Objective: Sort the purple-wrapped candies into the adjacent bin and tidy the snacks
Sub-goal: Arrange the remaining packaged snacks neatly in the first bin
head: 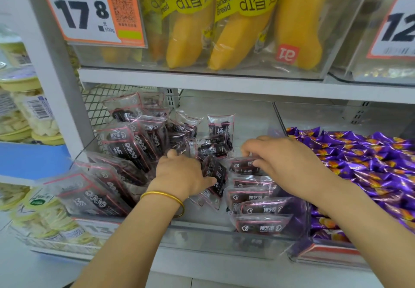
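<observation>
— Bangle (pixel 163 198) nearest, gold, circling the left wrist. Reaching, both arms, over the front wall of the clear bin (pixel 202 236) on the lower shelf.
— Holding anything with the left hand (pixel 179 173)?
— Gripping a dark packet (pixel 214 173), thumb pressing across its face, fingers curling down into the heap (tips buried, not showing).
— And with the right hand (pixel 283 159)?
— Pinching the top edge of a second dark packet (pixel 243 164), fingers bending over it, just behind a row of packets (pixel 258 209) standing on edge.
— Finding the purple-wrapped candies (pixel 370 166) where?
— Lying heaped in the adjacent bin (pixel 325 253), right of the clear divider, apart from both hands.
— Farther back?
— Leaning toward the mesh panel (pixel 96 108), more loose packets. Standing on the shelf above, banana bread packs (pixel 186 36), beside an orange price card (pixel 89 11) reading 17.8.
</observation>
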`<action>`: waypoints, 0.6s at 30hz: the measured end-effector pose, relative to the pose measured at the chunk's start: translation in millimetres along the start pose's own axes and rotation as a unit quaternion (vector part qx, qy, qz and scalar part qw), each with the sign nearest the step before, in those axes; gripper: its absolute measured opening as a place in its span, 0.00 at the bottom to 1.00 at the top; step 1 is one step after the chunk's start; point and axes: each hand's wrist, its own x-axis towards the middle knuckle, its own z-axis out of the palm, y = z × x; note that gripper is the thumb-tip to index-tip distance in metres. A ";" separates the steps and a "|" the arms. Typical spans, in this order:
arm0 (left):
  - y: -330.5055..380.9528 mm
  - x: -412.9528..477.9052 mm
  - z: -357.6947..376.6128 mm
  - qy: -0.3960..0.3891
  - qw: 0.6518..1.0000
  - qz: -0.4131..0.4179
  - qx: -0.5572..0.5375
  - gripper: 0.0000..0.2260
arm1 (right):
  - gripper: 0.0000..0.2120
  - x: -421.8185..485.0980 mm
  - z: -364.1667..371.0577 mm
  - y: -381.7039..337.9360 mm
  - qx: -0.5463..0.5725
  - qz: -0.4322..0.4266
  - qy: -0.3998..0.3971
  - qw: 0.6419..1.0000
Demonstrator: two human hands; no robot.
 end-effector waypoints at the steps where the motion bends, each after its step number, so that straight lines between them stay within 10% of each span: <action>1: 2.0 -0.9 -0.3 -0.003 1.000 -0.003 0.011 0.29 | 0.09 -0.6 0.5 0.7 0.006 -0.001 0.000 1.000; 18: 4.7 -11.1 3.7 -0.015 0.999 -0.050 -0.004 0.41 | 0.11 -5.9 3.6 5.1 0.026 -0.006 0.008 1.000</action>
